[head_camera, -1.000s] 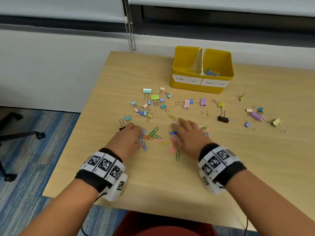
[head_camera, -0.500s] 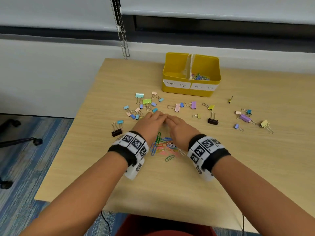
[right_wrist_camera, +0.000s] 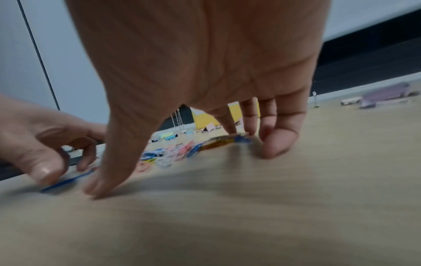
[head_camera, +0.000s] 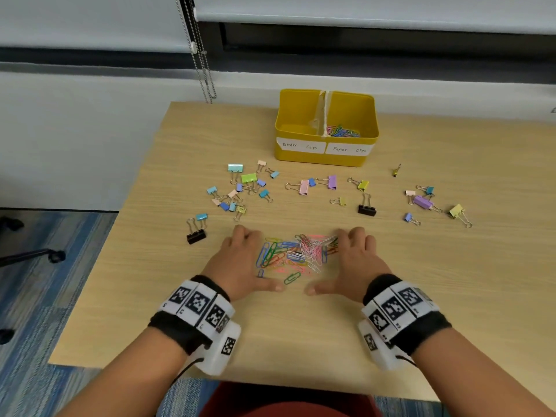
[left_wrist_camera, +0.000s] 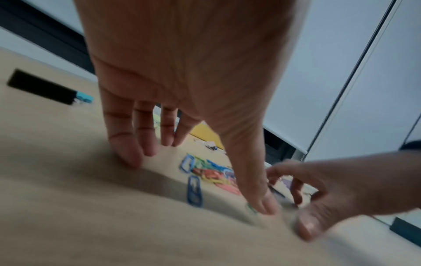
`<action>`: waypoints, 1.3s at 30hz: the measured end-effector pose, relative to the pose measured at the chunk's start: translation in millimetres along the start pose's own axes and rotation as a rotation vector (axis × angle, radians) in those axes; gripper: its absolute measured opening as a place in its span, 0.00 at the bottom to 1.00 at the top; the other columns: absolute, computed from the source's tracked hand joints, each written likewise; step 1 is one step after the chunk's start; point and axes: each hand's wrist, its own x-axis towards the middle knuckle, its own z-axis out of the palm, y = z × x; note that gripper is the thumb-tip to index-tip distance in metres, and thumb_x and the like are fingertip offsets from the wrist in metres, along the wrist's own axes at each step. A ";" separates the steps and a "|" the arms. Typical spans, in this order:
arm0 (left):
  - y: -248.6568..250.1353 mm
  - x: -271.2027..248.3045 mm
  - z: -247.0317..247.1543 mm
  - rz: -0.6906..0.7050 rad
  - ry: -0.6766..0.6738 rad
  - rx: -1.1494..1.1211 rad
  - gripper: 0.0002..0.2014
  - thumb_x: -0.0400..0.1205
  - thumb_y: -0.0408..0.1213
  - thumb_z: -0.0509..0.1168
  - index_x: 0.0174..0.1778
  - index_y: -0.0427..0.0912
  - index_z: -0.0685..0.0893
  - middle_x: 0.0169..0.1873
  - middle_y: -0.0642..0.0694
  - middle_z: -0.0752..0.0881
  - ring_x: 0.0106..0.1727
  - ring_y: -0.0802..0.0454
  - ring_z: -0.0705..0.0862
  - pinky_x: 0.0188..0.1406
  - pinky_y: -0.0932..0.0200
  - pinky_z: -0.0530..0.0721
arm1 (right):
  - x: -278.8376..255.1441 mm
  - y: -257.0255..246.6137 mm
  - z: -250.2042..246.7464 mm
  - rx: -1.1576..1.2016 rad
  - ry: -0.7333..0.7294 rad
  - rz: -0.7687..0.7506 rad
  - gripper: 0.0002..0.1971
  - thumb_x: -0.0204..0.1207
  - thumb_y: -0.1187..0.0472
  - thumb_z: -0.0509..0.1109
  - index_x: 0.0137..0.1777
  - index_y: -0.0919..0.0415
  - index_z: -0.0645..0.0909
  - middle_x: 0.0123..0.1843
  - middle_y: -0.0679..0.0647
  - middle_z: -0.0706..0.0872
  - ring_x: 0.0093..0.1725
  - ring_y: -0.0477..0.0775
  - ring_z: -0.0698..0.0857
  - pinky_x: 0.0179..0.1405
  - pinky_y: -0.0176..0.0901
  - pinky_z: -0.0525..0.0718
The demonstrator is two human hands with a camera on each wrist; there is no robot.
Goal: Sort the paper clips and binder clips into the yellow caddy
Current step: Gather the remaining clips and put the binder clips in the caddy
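A heap of coloured paper clips (head_camera: 296, 254) lies on the wooden table (head_camera: 301, 335), between my two hands. My left hand (head_camera: 243, 263) stands at its left and my right hand (head_camera: 353, 263) at its right. Both have fingertips down on the table and thumbs pointing inward, and neither holds anything. The wrist views show the same: left hand (left_wrist_camera: 193, 108) beside the clips (left_wrist_camera: 209, 172), right hand (right_wrist_camera: 205, 81) beside the clips (right_wrist_camera: 182, 151). The yellow caddy (head_camera: 326, 159) stands at the back; its right compartment, labelled "Paper Clips", holds some paper clips (head_camera: 343, 132). Binder clips (head_camera: 240, 188) lie scattered between.
More binder clips lie in the middle (head_camera: 316, 185) and at the right (head_camera: 424, 201). One black binder clip (head_camera: 367, 209) sits beyond my right hand, another (head_camera: 196, 234) left of my left hand. A blind's bead chain (head_camera: 204, 70) hangs behind the table.
My hands, whose fingertips met beyond the paper clips half a second ago, have parted to either side. The clips now lie bunched in one heap between them.
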 end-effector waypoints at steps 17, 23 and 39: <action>22.7 36.6 2.2 0.176 0.135 -0.054 0.11 0.80 0.38 0.66 0.58 0.45 0.80 0.55 0.47 0.78 0.52 0.47 0.82 0.50 0.54 0.80 | 25.3 -23.3 14.5 0.187 0.187 -0.154 0.09 0.79 0.64 0.61 0.57 0.61 0.77 0.54 0.61 0.74 0.48 0.64 0.80 0.44 0.47 0.78; 24.1 42.1 -3.1 0.155 0.130 -0.024 0.10 0.80 0.38 0.65 0.56 0.45 0.84 0.50 0.45 0.81 0.51 0.46 0.82 0.45 0.58 0.75 | 26.2 -12.4 3.5 0.242 0.226 -0.158 0.10 0.79 0.64 0.63 0.53 0.63 0.85 0.49 0.60 0.82 0.47 0.62 0.82 0.39 0.42 0.72; 25.1 44.5 -1.4 -0.021 0.194 -0.614 0.08 0.72 0.32 0.75 0.45 0.46 0.91 0.40 0.50 0.90 0.38 0.65 0.85 0.41 0.74 0.80 | 97.5 19.8 -170.5 0.655 0.521 -0.141 0.05 0.75 0.60 0.72 0.47 0.58 0.88 0.39 0.51 0.87 0.38 0.47 0.84 0.42 0.36 0.83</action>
